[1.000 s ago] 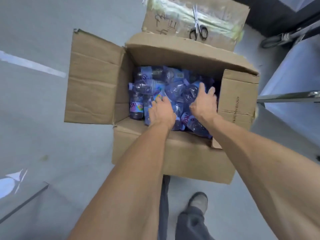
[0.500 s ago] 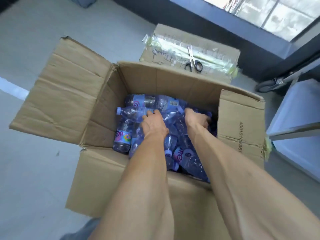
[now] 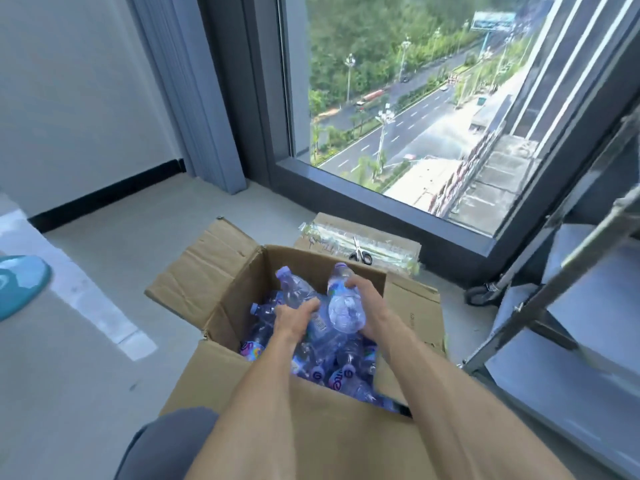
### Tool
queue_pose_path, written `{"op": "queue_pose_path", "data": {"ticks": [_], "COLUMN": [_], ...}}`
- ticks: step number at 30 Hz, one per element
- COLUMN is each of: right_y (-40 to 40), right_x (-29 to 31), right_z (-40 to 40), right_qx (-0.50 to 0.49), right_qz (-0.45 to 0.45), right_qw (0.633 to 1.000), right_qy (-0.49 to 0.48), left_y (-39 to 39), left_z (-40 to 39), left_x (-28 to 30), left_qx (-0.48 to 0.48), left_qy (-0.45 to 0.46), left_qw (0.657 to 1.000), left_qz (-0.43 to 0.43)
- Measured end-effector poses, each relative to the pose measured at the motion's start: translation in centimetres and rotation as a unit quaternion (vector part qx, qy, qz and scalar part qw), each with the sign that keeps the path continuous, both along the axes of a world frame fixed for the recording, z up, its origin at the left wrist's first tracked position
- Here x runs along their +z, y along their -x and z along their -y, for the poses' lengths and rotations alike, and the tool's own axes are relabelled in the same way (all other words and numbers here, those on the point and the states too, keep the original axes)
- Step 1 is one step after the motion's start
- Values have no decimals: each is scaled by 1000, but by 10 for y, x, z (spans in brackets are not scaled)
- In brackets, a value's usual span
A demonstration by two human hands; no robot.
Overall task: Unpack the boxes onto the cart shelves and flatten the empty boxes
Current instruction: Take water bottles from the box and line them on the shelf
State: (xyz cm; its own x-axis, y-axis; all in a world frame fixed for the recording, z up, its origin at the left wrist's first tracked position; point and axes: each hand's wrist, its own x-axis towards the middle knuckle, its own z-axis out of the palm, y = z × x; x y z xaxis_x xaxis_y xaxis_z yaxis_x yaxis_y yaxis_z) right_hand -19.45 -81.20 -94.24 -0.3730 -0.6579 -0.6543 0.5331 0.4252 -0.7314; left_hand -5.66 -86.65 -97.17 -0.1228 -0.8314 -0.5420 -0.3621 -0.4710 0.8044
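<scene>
An open cardboard box (image 3: 311, 417) stands on the floor in front of me, filled with several clear plastic water bottles (image 3: 343, 372) with purple caps and labels. My left hand (image 3: 294, 322) grips one bottle (image 3: 292, 289) and holds it tilted above the pile. My right hand (image 3: 367, 306) grips a second bottle (image 3: 343, 306), its base turned toward me, also lifted above the pile. The metal cart (image 3: 561, 306) with pale shelves stands to the right of the box.
A closed taped cardboard box (image 3: 377, 237) lies behind the open one, with scissors (image 3: 360, 254) on top. A large window (image 3: 415, 98) rises beyond it. The open box's left flap (image 3: 204, 271) sticks out. A teal floor mark (image 3: 17, 282) sits far left.
Both hands were down among the bottles; now each has lifted one bottle out above the pile. My head has tilted up, bringing the window and cart into view.
</scene>
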Motion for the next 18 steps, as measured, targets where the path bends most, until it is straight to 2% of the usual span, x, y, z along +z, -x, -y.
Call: {"op": "queue_pose_path", "data": {"ticks": [2,6,10,13,18], "right_y": [1,13,31,48,81], "right_x": [18,32,24,18,26], "right_z": [-13,-43,-84,-108,-136], "right_qx": [27,29,-12,-41,-110], "right_qz": [45,88,178,208,198], "right_qw": [997,988,962,943,931], "right_qy": [54,123,206,258,286], "left_y": [-5,5,21,41,87], "left_z": [-5,-24,-46,-57,-83], "left_x": [8,24,35,40,49], "left_qx": [34,37,26,34,-3], "left_qy": [-19,-38,-129,-156,-175], "left_qw": [998,988,945,909,879], "left_qz": [-50,-147,-299,-384,-444]}}
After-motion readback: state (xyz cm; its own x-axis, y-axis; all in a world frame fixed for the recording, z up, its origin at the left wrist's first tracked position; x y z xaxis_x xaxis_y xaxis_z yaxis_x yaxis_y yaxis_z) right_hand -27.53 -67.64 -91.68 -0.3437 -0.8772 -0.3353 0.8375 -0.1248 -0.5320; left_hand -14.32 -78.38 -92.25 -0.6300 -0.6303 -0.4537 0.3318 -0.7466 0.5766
